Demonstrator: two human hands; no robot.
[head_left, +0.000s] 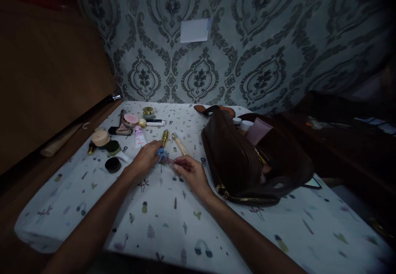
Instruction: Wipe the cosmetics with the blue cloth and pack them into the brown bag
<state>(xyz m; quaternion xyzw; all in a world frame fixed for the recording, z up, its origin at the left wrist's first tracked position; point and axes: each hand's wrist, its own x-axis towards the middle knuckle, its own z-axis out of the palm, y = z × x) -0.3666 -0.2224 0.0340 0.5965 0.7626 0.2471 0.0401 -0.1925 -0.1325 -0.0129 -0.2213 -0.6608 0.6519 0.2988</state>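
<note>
My left hand (147, 158) is closed at the light-blue end of a small, clear pinkish tube (168, 161). From the other side, the fingertips of my right hand (192, 172) pinch its pink end. The tube's exact kind is too dim to make out. Just beyond my hands lie a gold-coloured tube (165, 137) and a slim beige tube with a gold end (179, 144). A white and pink squeeze tube (140, 137) is left of them. Beside my left wrist are a white tube (123, 157) and a round black jar (113, 165).
An unzipped brown bag (233, 158) holding cosmetics stands right of my hands. Several jars, a pink compact (130, 119) and pens (155, 122) lie at the back left. A patterned white cloth (163, 224) covers the surface. A papered wall (198, 72) rises behind.
</note>
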